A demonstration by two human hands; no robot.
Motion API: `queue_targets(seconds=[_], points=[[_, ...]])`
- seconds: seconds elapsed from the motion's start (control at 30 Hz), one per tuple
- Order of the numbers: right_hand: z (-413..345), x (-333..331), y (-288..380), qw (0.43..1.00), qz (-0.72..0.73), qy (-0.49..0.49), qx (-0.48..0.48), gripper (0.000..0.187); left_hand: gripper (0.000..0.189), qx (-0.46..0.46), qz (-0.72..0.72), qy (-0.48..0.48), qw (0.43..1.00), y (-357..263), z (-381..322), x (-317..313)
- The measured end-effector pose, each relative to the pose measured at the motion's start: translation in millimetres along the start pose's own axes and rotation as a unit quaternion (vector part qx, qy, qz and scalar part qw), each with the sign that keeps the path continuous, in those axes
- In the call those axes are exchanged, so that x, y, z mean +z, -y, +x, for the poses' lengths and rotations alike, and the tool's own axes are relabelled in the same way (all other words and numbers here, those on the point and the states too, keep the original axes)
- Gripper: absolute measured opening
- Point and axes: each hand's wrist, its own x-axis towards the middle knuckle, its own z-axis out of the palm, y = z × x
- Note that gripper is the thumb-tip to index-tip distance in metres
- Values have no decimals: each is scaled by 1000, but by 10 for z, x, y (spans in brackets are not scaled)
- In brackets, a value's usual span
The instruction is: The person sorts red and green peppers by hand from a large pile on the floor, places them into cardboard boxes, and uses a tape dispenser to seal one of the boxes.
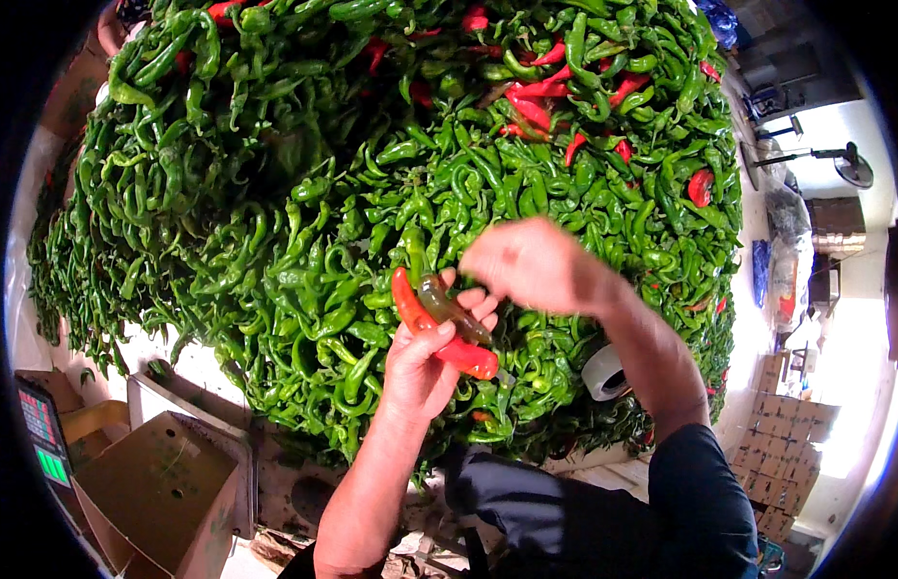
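My left hand (417, 373) grips a long red chili pepper (467, 356) under the thumb. A dark brownish-green pepper (440, 298) lies alongside it, against the fingers of the same hand. Just behind these is a light green pepper (414, 247); whether it is also held cannot be told. My right hand (532, 264) is blurred by motion, up and to the right of the left fingertips, its fingers curled out of clear sight. Beneath both hands spreads a large heap of green peppers (304, 279), with several red peppers (532, 105) in its far right part.
A roll of clear tape (596, 373) rests on the heap by my right forearm. At the lower left stand an open cardboard box (155, 470) and a scale display (51, 463). Stacked cartons (782, 449) and a fan (853, 166) are at right. Another person's arm (110, 32) shows upper left.
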Motion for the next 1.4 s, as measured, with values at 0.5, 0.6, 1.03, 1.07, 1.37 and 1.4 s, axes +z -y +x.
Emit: queue_targets(seconds=[0.5,0.6,1.03,1.07,1.37,1.4], points=[[1251,-624,-662,864,-467,-124,-143,40,46,-41,24,-88,995,71,-209,-280],[1256,-619,-629,885,-443,-80,-120,47,46,-43,31,-85,995,74,-185,-308],[1432,-534,-471,881,-469,-34,-49,35,46,-50,33,-81,995,87,-177,-326],[1449,-552,-540,887,-456,-36,-63,34,46,-53,33,-82,995,89,-176,-320],[1475,-699,-788,933,-329,-89,-114,28,47,-59,34,-76,995,100,-188,-348],[1438,-706,-769,940,-305,-100,-114,28,47,-57,35,-76,995,94,-192,-351]])
